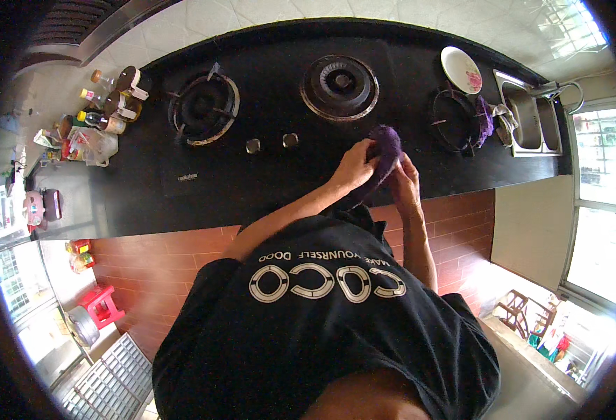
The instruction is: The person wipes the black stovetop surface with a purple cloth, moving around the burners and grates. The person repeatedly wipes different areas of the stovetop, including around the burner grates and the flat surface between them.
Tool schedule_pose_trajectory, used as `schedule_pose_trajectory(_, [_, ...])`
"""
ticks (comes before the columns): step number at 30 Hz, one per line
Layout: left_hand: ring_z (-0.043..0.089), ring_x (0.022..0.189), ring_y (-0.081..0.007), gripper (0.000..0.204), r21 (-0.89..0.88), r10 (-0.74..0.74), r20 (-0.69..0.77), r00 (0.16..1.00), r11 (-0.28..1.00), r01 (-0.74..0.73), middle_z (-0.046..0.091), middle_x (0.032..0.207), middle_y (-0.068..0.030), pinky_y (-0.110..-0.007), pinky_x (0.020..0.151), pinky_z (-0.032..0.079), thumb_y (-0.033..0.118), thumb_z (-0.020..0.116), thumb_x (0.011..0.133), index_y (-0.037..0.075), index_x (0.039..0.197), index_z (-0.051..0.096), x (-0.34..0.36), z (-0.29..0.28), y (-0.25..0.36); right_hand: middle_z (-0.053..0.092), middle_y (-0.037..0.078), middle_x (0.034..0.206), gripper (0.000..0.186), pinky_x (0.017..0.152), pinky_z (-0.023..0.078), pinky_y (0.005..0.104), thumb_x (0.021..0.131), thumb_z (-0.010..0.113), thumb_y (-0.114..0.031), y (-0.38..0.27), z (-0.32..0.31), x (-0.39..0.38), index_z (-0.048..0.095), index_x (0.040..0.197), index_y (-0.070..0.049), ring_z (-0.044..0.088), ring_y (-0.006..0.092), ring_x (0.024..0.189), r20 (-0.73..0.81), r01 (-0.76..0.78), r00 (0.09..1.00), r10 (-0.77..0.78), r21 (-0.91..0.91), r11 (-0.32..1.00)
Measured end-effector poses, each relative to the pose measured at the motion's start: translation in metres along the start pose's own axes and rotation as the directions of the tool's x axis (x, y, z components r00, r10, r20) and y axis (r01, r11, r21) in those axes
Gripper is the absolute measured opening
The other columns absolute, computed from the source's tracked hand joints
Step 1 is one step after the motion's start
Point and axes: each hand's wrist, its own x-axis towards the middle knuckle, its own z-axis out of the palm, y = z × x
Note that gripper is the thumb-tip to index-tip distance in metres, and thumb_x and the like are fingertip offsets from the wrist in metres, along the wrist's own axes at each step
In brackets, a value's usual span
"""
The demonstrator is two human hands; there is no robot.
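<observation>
A dark purple cloth [390, 143] is bunched up over the near edge of the black counter, with a tail of it hanging down toward my shirt. My left hand [355, 166] pinches it from the left, thumb and fingers closed on the fabric. On the other side, my right hand [406, 183] also grips it, its fingers partly hidden behind the folds. Beyond the cloth lies the middle gas burner [341, 82], a round dark plate with no pan support over it. Two metal knobs [290, 141] sit left of my hands.
At left, another burner [203, 107] carries its pan support; bottles [105, 121] and bags stand farther left. On the right are a loose black pan support [453, 120], a white plate [461, 70], a second purple cloth [485, 120], a light rag [505, 124] and a steel sink [525, 119].
</observation>
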Motion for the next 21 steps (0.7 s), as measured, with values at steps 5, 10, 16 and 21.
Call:
schedule_pose_trajectory(5, [0.055,0.113,-0.0309,0.034,0.307,0.055,0.002,0.998,0.950,-0.053,0.057,0.122,-0.0219,-0.038,0.096,0.042,0.014,0.056,0.087,0.001,0.118,0.056,0.012,0.007,-0.025,0.065,0.001,0.096,0.025,0.080,0.045,0.0222,0.094,0.058,-0.013,-0.001,0.013,0.029,0.061,0.116,0.000,0.057,0.0076,0.086,0.078,0.126,0.991,-0.107,-0.309,0.943])
schedule_pose_trajectory(10, [0.047,0.119,-0.0128,0.071,-0.555,-0.147,0.384,0.912,0.752,0.355,0.052,0.128,0.0022,-0.034,0.101,0.039,0.053,0.055,0.092,0.015,0.147,0.031,0.013,0.013,-0.029,0.066,0.005,0.089,0.016,0.072,0.052,0.0288,0.096,0.052,-0.007,0.000,0.006,0.076,0.062,0.105,0.000,0.063,0.0147,0.076,-0.179,0.072,0.983,-0.041,0.166,0.983])
schedule_pose_trajectory(16, [0.055,0.101,-0.0115,0.062,-0.530,-0.052,0.350,0.935,0.812,0.243,0.056,0.120,0.0003,-0.032,0.084,0.047,0.048,0.056,0.094,0.011,0.141,0.039,0.027,0.029,0.003,0.064,0.013,0.111,0.041,0.087,0.053,0.0374,0.094,0.042,-0.024,-0.042,-0.043,0.129,0.059,0.117,0.005,0.063,0.0248,0.099,-0.116,0.078,0.992,-0.051,0.238,0.968])
schedule_pose_trajectory(21, [0.060,0.086,-0.0122,0.045,-0.649,-0.160,0.082,0.984,0.740,0.174,0.062,0.104,-0.0014,-0.029,0.057,0.054,0.038,0.052,0.098,0.010,0.132,0.047,0.073,0.059,-0.014,0.062,0.012,0.114,0.037,0.086,0.053,0.0385,0.085,0.052,0.001,-0.026,-0.032,0.203,0.058,0.121,-0.003,0.063,0.0293,0.098,-0.183,0.222,0.941,-0.285,-0.301,0.927])
